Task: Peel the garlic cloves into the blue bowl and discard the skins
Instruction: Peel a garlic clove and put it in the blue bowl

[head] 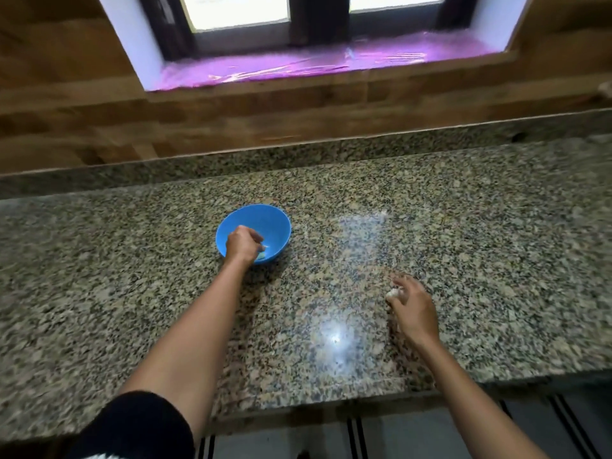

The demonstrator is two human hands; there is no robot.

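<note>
Reaching your left hand (243,243) into the smooth plastic blue bowl (275,220), you pinch what looks like a peeled clove (264,248), blurred, likely for dropping. Near right, your right hand (412,304) pinches lumpy, papery white garlic (394,293) just above the speckled granite counter (132,276).

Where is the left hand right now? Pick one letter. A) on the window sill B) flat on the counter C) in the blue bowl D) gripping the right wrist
C: the left hand reaches into the blue bowl, fingers curled below its rim; the right hand holds a whitish piece over the counter.
</note>
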